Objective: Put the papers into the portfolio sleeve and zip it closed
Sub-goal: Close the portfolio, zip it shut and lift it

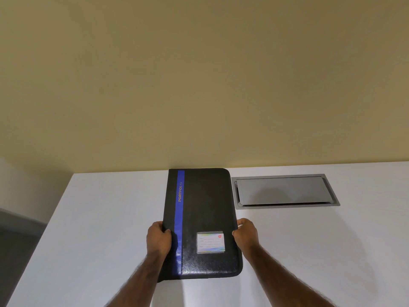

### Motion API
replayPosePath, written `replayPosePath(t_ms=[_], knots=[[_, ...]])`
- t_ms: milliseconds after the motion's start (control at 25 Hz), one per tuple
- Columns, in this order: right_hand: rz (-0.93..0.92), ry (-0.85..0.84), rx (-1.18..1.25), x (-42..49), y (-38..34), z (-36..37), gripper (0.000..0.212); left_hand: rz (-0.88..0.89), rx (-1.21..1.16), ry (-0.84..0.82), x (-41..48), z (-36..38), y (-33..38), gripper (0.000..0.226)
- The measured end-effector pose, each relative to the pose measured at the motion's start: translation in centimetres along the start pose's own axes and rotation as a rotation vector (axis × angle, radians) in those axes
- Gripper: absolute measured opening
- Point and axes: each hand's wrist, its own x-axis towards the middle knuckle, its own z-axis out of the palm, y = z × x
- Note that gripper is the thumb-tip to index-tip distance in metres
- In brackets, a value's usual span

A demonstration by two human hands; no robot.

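The closed portfolio (200,222) lies on the table (309,251) just left of the grey hatch (285,191), its sides clasped by the left hand (158,238) and right hand (246,234), so unzipping probably comes next, with no papers visible.

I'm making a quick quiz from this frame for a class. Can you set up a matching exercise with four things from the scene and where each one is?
Things:
1. left hand
2. right hand
3. name card
4. grey hatch

Places:
A. set flush into the white table, right of the portfolio
B. gripping the portfolio's edge beside the blue stripe
C. in a clear pocket on the portfolio's cover, near end
D. gripping the portfolio's edge away from the stripe

Pairs: 1-B, 2-D, 3-C, 4-A
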Motion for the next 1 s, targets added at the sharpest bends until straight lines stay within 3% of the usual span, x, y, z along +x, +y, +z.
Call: replayPosePath(t_ms=[480, 560, 640, 720, 760, 880, 1000], knots=[[-0.009, 0.029, -0.024, 0.0, -0.5, -0.1, 0.027, 0.228, 0.163, -0.009, -3.6, 0.7, -0.6, 0.041], [-0.009, 0.027, -0.012, -0.2, -0.5, 0.0, 0.022, 0.255, 0.266, -0.027, -3.7, 0.7, -1.0, 0.045], [-0.006, 0.011, -0.032, -0.4, -0.5, 0.0, 0.003, 0.323, 0.341, -0.019, -3.8, 0.6, -1.2, 0.041], [-0.014, 0.01, -0.117, -0.9, -0.6, 0.2, 0.018, 0.396, 0.405, -0.009, -3.6, 0.6, -1.6, 0.041], [-0.055, 0.041, -0.218, -1.4, -0.8, 0.3, 0.026, 0.424, 0.458, -0.022, -3.4, 0.8, -1.8, 0.051], [-0.322, 0.106, -0.546, -2.9, -0.6, 1.8, 0.061, 0.56, 0.603, -0.074, -3.3, 1.4, -2.7, 0.065], [-0.488, -0.023, -0.734, -4.3, 0.8, 4.0, 0.083, 0.648, 0.657, -0.111, -3.8, 2.0, -2.9, 0.065]])
